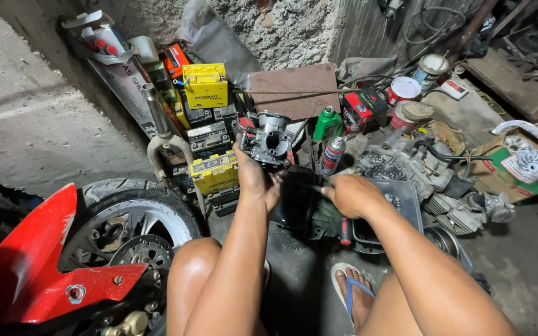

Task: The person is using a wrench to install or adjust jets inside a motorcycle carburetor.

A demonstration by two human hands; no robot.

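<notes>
Grey tray (406, 193) holds small parts beside right hand (351, 194).

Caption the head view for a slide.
Left hand holds up a grey carburetor; right hand grips a tool beside a red-fendered motorcycle wheel.

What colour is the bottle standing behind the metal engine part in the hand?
Green: the small green plastic bottle with a pale cap, seen best in the head view.
</notes>
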